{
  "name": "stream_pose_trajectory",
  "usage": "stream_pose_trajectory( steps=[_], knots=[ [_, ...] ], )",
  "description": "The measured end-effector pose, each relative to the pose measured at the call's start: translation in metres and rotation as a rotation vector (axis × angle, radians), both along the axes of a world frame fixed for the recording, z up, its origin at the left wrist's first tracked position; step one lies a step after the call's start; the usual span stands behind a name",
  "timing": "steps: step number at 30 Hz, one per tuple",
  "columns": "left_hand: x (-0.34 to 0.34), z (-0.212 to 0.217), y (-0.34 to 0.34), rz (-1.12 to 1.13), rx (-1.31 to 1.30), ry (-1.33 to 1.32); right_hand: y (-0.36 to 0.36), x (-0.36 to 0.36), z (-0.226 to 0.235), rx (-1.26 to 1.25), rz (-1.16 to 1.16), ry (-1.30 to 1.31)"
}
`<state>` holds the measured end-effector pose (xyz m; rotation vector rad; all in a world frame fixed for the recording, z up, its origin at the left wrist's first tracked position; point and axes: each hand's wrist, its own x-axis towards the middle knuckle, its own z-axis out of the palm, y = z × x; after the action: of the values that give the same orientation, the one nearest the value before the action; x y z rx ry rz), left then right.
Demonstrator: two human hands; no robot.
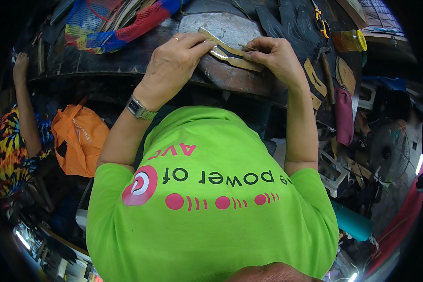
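Note:
Between my hands is a shiny gold cut piece [243,61], shaped like a long band with a dark gap along its middle. My left hand [176,57] is closed, with thumb and fingers pinching the piece's left part. At the other end, the closed fingers of my right hand [276,57] press against the piece. A short thin stick [247,47] juts from those fingertips, its far end hidden. Under the piece lies a worn grey slab [221,23] on the dark table.
Right of my hands lie tan cut templates [315,77], a hammer [328,77], orange-handled scissors [321,24], a yellow-lidded jar [350,41] and a maroon pouch [344,116]. A colourful mesh basket [122,37] stands left. Below it hangs an orange bag [80,138], near another person's arm [27,113].

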<state>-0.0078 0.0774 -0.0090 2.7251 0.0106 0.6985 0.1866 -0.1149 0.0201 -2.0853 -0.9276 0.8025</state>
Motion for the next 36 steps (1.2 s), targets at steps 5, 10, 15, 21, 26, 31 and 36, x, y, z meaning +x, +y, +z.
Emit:
stream_pose_trajectory(
  steps=[5, 10, 15, 21, 26, 31, 36],
  knots=[
    [-0.005, 0.007, 0.000, -0.057, 0.137, 0.058, -0.009, -0.001, -0.001, 0.038, -0.016, -0.042],
    [-0.007, 0.015, -0.003, -0.053, 0.052, 0.183, -0.026, 0.007, -0.005, 0.020, -0.082, -0.081],
    [-0.010, 0.016, -0.006, -0.084, 0.063, 0.236, -0.037, 0.000, -0.017, 0.139, -0.128, -0.144],
    [-0.016, 0.017, -0.023, -0.105, 0.149, 0.327, -0.038, -0.003, -0.019, 0.139, -0.144, -0.159],
    [-0.017, 0.021, -0.034, -0.080, 0.199, 0.375, -0.041, -0.002, -0.018, 0.159, -0.146, -0.157],
    [-0.015, 0.022, -0.033, -0.076, 0.194, 0.386, -0.050, -0.003, -0.014, 0.147, -0.206, -0.009],
    [-0.016, 0.019, -0.036, -0.050, 0.188, 0.367, -0.051, -0.012, -0.012, 0.183, -0.175, 0.037]
  ],
)
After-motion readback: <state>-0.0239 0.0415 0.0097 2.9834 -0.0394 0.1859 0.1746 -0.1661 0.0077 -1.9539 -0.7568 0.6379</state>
